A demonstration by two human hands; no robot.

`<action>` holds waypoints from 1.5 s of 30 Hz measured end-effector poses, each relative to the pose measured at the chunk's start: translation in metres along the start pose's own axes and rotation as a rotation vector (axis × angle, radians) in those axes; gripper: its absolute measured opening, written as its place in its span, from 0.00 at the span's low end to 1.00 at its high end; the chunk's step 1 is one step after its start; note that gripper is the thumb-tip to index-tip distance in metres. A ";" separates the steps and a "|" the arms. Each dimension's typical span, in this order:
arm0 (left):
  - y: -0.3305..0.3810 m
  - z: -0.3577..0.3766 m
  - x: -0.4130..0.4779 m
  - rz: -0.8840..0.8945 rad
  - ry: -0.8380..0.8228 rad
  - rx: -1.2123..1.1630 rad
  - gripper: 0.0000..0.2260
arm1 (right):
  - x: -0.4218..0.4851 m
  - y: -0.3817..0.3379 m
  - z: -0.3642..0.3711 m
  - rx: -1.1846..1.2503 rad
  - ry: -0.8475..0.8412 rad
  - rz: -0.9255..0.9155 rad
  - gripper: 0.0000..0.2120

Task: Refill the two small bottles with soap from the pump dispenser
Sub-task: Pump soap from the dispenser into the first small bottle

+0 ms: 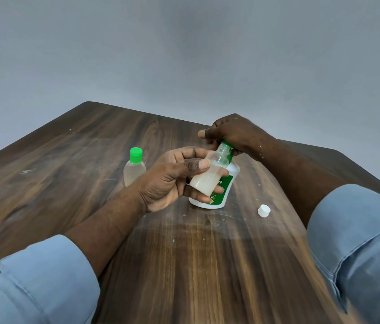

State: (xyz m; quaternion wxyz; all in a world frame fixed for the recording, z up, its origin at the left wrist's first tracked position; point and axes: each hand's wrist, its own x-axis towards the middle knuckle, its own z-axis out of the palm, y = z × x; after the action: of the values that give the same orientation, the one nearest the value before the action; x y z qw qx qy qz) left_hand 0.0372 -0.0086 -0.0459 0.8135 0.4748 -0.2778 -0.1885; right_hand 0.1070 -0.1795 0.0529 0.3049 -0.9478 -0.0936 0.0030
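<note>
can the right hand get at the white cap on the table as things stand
Probably yes: the white cap lies alone on the table beside the right forearm, nothing over it. But the right hand grips the pump dispenser's head, so it must let go first.

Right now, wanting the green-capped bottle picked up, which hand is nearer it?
Left. The left hand sits just right of the green-capped bottle, holding the open bottle; the right hand is farther right, atop the pump dispenser.

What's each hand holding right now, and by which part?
The left hand grips the uncapped small bottle round its body; the right hand curls over the green head of the pump dispenser.
</note>
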 end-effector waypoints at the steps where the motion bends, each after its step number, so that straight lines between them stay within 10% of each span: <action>1: 0.000 0.000 0.000 0.001 -0.002 -0.008 0.15 | 0.000 -0.001 -0.001 -0.018 0.000 -0.008 0.21; 45: -0.001 -0.004 0.000 -0.002 0.005 0.021 0.19 | 0.004 0.004 0.003 0.009 0.018 0.015 0.15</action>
State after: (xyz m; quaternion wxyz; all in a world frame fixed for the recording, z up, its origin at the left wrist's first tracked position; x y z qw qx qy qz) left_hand 0.0394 -0.0067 -0.0481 0.8092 0.4839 -0.2773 -0.1851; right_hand 0.1116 -0.1799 0.0485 0.3098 -0.9471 -0.0835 -0.0027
